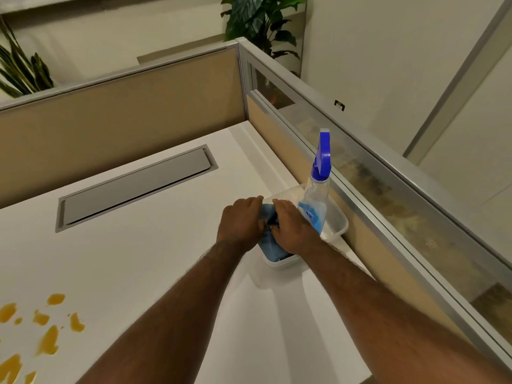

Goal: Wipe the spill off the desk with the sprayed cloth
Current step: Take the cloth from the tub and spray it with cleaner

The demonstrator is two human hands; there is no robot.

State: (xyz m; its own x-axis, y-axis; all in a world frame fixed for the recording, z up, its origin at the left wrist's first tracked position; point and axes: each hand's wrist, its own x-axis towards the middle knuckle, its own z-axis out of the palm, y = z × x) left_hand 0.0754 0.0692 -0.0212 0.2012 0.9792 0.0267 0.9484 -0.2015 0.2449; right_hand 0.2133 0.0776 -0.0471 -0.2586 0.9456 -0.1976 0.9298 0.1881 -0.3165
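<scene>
A blue cloth (pixel 273 252) lies in a clear plastic tub (pixel 339 230) at the right side of the white desk (pixel 155 259). My left hand (pixel 242 221) and my right hand (pixel 293 227) both press down on the cloth, fingers curled into it, and cover most of it. A clear spray bottle (pixel 315 202) with a blue trigger head stands upright in the same tub, just right of my right hand. An orange spill (pixel 48 338) of several blotches spreads over the desk's near left corner, far from both hands.
A grey cable flap (pixel 135 187) is set into the desk behind the hands. Tan partition panels (pixel 124 117) with metal rails wall the desk at the back and right. Potted plants (pixel 257 20) stand beyond the partition.
</scene>
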